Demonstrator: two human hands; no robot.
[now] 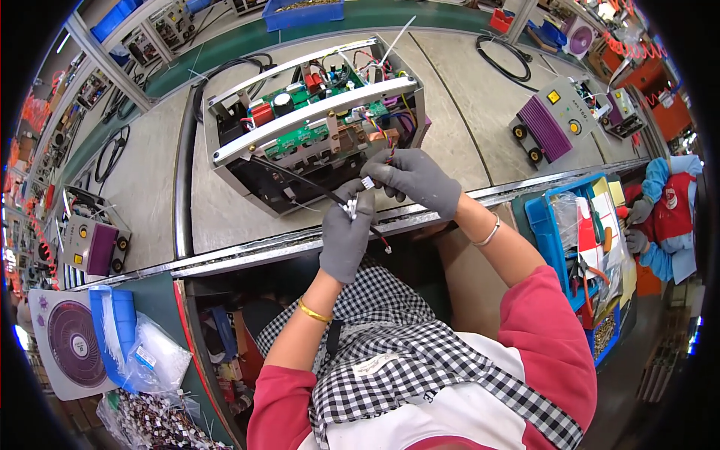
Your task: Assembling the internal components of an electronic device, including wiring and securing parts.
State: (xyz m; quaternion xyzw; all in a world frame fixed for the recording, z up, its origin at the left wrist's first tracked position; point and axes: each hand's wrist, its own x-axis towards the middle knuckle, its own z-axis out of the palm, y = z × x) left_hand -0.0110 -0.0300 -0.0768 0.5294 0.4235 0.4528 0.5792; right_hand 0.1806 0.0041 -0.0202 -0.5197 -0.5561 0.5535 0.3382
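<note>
In front of me an open metal machine chassis (319, 124) shows a green circuit board (300, 97), capacitors and coloured wires. My left hand (346, 238), in a grey glove, is closed on a black wire bundle with white plugs (351, 208) at its end. A loose lead with a small plug (388, 249) hangs below that hand. My right hand (420, 181), gloved too, pinches a small white wire connector (367, 182) just above the left fingertips. Reddish twisted wires (391, 154) run from the chassis toward the right fingers. Whether the connectors touch, I cannot tell.
Purple-sided machines (551, 124) stand at right and left on the metal workbench (450, 142). A blue tool tray (532, 217) is at my right, near a co-worker's gloved hands (637, 240). Left lie a fan (73, 343), a blue bin (112, 337) and bagged wires (161, 424).
</note>
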